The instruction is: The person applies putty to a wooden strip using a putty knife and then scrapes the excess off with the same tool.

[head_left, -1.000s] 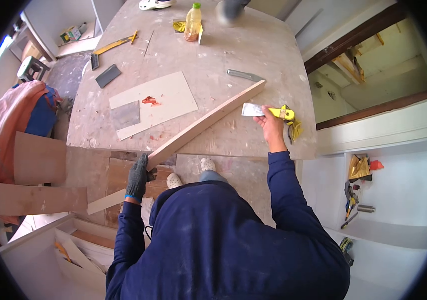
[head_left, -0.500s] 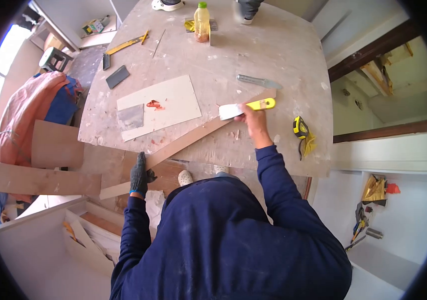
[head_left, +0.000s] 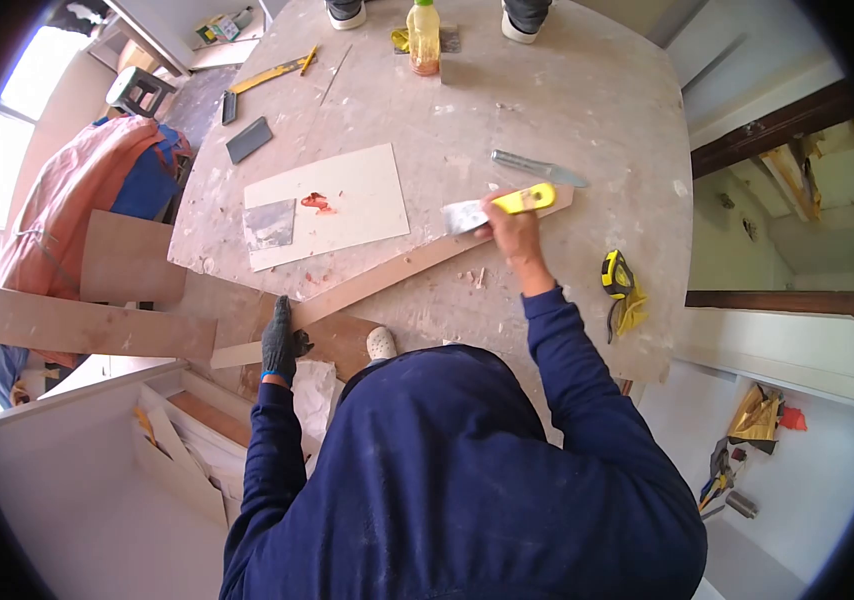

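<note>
the left hand (head_left: 279,340), in a dark glove, is closed round the near end of the strip (head_left: 387,277), just off the near edge of the table (head_left: 547,90). the strip lies slantwise across the table, with its far end by the right hand (head_left: 509,232). that hand is bare and clamped on a putty knife (head_left: 525,199) (yellow handle, pale blade), the blade resting on the strip. the hands are well apart, one toward each end of the strip. beyond the strip lies a white panel (head_left: 347,180) with a red smear (head_left: 315,202) and a grey plate (head_left: 269,223) on it. a second knife (head_left: 537,168) lies just past the strip's far end. a tape (head_left: 615,275) sits near the table's right edge. a bottle (head_left: 424,40) stands at the far side, between another person's shoes (head_left: 347,12).
</note>
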Demonstrator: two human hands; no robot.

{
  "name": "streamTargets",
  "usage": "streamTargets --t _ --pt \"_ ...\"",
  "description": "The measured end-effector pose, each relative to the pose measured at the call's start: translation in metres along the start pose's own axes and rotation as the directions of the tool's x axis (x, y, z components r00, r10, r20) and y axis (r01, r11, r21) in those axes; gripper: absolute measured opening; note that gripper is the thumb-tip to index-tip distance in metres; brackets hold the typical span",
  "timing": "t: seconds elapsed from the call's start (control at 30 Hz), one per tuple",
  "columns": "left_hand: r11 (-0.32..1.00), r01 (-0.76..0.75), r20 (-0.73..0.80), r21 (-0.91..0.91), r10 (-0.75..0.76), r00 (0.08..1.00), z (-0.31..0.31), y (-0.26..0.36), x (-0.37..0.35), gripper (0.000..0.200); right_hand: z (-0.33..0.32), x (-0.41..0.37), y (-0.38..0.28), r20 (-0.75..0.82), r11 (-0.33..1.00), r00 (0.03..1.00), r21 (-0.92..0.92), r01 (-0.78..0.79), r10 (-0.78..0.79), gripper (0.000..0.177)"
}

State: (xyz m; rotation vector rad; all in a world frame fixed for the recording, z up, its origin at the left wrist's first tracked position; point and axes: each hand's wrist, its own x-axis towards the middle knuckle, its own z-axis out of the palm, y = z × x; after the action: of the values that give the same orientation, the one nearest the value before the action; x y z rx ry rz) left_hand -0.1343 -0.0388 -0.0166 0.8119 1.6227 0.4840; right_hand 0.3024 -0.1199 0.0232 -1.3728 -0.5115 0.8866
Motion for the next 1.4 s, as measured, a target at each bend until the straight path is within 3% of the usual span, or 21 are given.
streamTargets --t 0.03,0.23,0.37,0.43,0.47,0.5,0.53,0.57,0.6,0.63,0.7,0.77,0.83,0.87,0.93,1.0,1.07,1.2,1.27,1.3,1.4 --pt "1.000 0.001 -0.005 0.001 -0.001 1.000 0.000 -0.002 0.001 0.059 -0.008 0.009 -0.007 -0.106 1.000 0.994 0.012 0.016 -0.015 0.019" --pt "1.000 -0.007 -0.004 0.002 0.007 1.000 0.001 -0.004 0.004 0.060 -0.021 0.022 -0.031 -0.187 0.994 0.977 -0.035 0.102 -0.106 0.032" --pt "1.000 0.010 -0.034 0.007 -0.010 0.999 0.000 -0.004 0.006 0.059 0.004 0.010 0.000 -0.072 0.961 0.994 -0.270 0.064 -0.086 0.041" --pt "0.999 0.035 -0.036 0.004 -0.035 0.999 -0.012 -0.022 0.028 0.058 0.006 0.015 0.007 -0.048 0.962 0.994 -0.260 0.079 -0.094 0.044" --pt "0.974 -0.174 -0.018 0.146 0.179 0.984 -0.027 -0.051 0.058 0.055 0.002 0.024 0.009 -0.082 0.955 0.980 -0.255 0.153 -0.179 0.046" --pt "0.885 -0.373 0.034 0.280 0.379 0.925 -0.036 -0.066 0.074 0.055 -0.003 0.031 0.010 -0.118 0.941 0.958 -0.253 0.226 -0.262 0.048" --pt "0.884 -0.373 0.033 0.282 0.380 0.925 -0.029 -0.055 0.060 0.055 -0.009 0.035 0.001 -0.163 0.982 0.979 -0.162 0.094 -0.121 0.050" --pt "0.754 -0.409 -0.131 0.514 0.541 0.831 -0.009 -0.027 0.029 0.061 -0.011 0.038 -0.012 -0.214 0.997 0.974 0.014 0.078 -0.073 0.048" --pt "0.589 -0.363 -0.234 0.722 0.701 0.674 0.011 -0.002 0.002 0.071 -0.013 0.042 -0.019 -0.222 0.986 0.972 0.135 0.101 -0.070 0.047" --pt "0.587 -0.364 -0.229 0.723 0.701 0.675 0.028 0.015 -0.011 0.071 -0.015 0.046 -0.025 -0.231 0.960 0.971 0.251 0.125 -0.066 0.046" --pt "0.237 -0.634 0.075 0.736 0.903 0.423 0.059 0.040 -0.029 0.081 -0.005 0.048 -0.036 -0.275 0.937 0.961 0.324 0.131 -0.040 0.043" --pt "0.024 -0.732 0.333 0.681 0.880 0.338 0.098 0.067 -0.049 0.091 0.009 0.047 -0.033 -0.311 0.906 0.950 0.399 0.144 -0.014 0.042" --pt "-0.130 -0.715 0.533 0.687 0.759 0.374 0.134 0.082 -0.057 0.104 0.019 0.044 -0.016 -0.196 0.789 0.980 0.605 0.104 0.021 0.042" --pt "-0.130 -0.717 0.534 0.685 0.759 0.373 0.147 0.083 -0.051 0.104 0.034 0.041 -0.010 -0.238 0.796 0.969 0.598 0.089 0.070 0.043" --pt "-0.270 -0.726 0.678 0.632 0.646 0.350 0.166 0.083 -0.040 0.114 0.047 0.033 0.001 -0.192 0.857 0.980 0.513 0.056 0.051 0.046" --pt "-0.250 -0.729 0.667 0.637 0.652 0.360 0.169 0.082 -0.034 0.115 0.046 0.037 -0.002 -0.177 0.881 0.983 0.471 0.047 0.042 0.047" --pt "-0.214 -0.719 0.646 0.661 0.650 0.400 0.169 0.079 -0.033 0.117 0.034 0.042 -0.013 -0.203 0.832 0.979 0.537 0.137 -0.031 0.045" --pt "-0.202 -0.721 0.650 0.663 0.634 0.420 0.172 0.081 -0.033 0.118 0.023 0.045 -0.023 -0.293 0.775 0.956 0.599 0.201 -0.022 0.048" --pt "-0.202 -0.713 0.655 0.672 0.611 0.444 0.172 0.082 -0.030 0.118 0.036 0.036 0.010 -0.272 0.859 0.962 0.491 0.146 -0.008 0.049" --pt "-0.204 -0.714 0.659 0.669 0.608 0.443 0.172 0.082 -0.029 0.118 0.049 0.029 0.015 -0.179 0.748 0.967 0.663 -0.015 0.178 0.049" --pt "-0.188 -0.717 0.657 0.672 0.599 0.458 0.172 0.080 -0.026 0.119 0.054 0.028 0.011 -0.133 0.796 0.983 0.605 -0.022 0.128 0.049"
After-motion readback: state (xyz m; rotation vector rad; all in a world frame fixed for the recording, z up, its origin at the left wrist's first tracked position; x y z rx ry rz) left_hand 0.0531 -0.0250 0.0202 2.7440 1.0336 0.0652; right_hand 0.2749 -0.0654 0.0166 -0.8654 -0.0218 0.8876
